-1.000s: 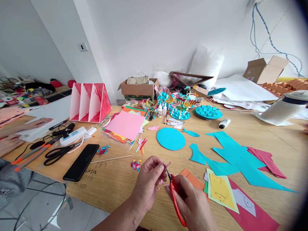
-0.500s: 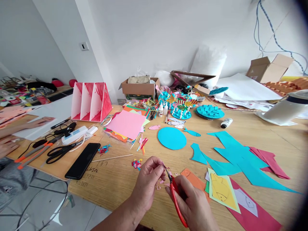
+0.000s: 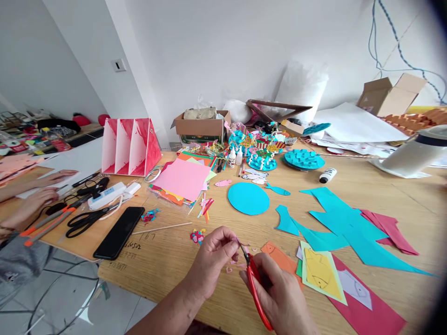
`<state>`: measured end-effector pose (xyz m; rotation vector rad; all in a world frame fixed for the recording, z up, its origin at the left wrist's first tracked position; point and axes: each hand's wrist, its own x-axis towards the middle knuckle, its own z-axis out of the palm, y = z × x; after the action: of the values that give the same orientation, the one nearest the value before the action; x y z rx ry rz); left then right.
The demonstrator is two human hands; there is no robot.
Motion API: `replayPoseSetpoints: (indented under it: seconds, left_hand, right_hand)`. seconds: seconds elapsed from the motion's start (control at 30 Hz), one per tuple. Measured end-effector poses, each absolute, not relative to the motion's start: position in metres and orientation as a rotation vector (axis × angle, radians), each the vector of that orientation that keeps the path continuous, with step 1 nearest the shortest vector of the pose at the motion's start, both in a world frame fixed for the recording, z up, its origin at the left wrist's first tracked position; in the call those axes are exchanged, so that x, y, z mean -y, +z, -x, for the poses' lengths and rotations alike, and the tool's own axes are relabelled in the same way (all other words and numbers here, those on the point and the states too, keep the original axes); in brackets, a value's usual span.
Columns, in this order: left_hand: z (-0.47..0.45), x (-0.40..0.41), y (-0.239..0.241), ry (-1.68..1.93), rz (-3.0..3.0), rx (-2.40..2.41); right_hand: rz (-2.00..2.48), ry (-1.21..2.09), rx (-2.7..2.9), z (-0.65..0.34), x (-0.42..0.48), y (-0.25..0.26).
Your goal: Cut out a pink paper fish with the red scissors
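My right hand grips red-handled scissors, their blades pointing up and left toward my other hand. My left hand is closed in a pinch at the blade tips; a small sliver of pinkish paper shows there, mostly hidden by the fingers. Tiny pink paper scraps lie on the table below. Right of the scissors are an orange paper with a drawn fish, a yellow paper with a drawn fish and a pale lilac fish drawing on red paper.
A blue paper circle, a blue paper fish and blue offcuts lie ahead. To the left are a phone, black scissors and coloured paper sheets. Another person's hands work at far left.
My hands and the red scissors stay almost in place, with a paper sliver now showing beside the blades. At far left, the other person's nearer hand has moved forward onto the white sheet.
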<state>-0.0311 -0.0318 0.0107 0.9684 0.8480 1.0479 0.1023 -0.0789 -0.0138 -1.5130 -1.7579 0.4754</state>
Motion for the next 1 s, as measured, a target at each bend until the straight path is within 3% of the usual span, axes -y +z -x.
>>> replayPoseSetpoints:
  seconds: [1.0]
  left_hand:
    - [0.0364,0.0274,0.0192,0.897,-1.035,-0.790]
  right_hand:
    - [1.464,0.543,1.840,-0.1098,0.0800,-0.0154]
